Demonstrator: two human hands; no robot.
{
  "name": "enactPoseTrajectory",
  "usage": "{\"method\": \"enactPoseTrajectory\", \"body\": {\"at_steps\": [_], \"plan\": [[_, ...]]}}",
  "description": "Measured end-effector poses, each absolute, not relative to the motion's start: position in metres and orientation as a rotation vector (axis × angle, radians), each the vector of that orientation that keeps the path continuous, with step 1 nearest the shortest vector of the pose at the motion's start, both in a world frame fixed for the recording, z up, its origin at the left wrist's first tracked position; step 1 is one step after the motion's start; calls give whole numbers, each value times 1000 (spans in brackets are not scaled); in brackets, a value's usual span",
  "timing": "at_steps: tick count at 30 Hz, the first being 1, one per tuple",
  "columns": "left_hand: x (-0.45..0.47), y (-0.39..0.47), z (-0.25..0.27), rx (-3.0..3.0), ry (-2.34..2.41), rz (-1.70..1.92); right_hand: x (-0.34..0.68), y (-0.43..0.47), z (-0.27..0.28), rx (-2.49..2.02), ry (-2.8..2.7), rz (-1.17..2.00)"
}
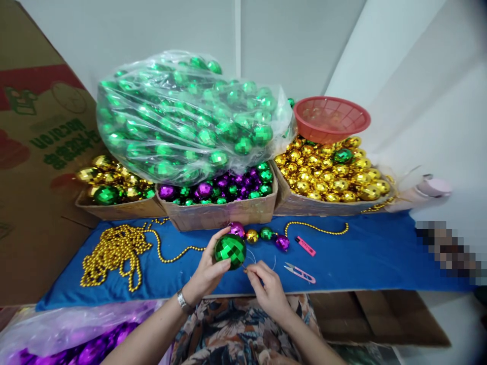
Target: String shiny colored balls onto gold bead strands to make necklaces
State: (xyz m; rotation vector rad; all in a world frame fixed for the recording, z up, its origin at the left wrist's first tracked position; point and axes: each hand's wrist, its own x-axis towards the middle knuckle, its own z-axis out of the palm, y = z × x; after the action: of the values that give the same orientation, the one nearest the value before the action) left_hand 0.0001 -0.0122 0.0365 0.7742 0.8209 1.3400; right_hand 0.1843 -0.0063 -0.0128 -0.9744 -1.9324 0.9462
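Observation:
My left hand (209, 268) is wrapped around a large faceted green ball (230, 251), raised over the blue cloth. Close to the ball's lower right side, my right hand (266, 286) pinches something small and thin that I cannot make out. Fine clear thread (274, 261) curls just above these fingers. Behind the green ball lies a row of beads: a purple ball (237, 230), a gold ball (251, 236), a smaller green ball (267, 233) and another purple ball (282, 243). A gold bead chain (317, 226) extends right from that row, and another length (171, 259) runs left.
Pink thread snips (300, 272) and a pink cutter (305, 246) lie right. A gold chain heap (114, 253) lies left. Behind stand cardboard boxes of balls (224, 215), a bag of green balls (182, 116) and a red basket (331, 119). A tall carton (38, 203) borders the left.

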Motion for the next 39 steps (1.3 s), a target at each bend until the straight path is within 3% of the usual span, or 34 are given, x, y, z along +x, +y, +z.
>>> {"method": "enactPoseTrajectory", "body": {"at_steps": [39], "plan": [[7,-14,36,677,750,1378,181,-9,-13,-983,-1866,945]]}}
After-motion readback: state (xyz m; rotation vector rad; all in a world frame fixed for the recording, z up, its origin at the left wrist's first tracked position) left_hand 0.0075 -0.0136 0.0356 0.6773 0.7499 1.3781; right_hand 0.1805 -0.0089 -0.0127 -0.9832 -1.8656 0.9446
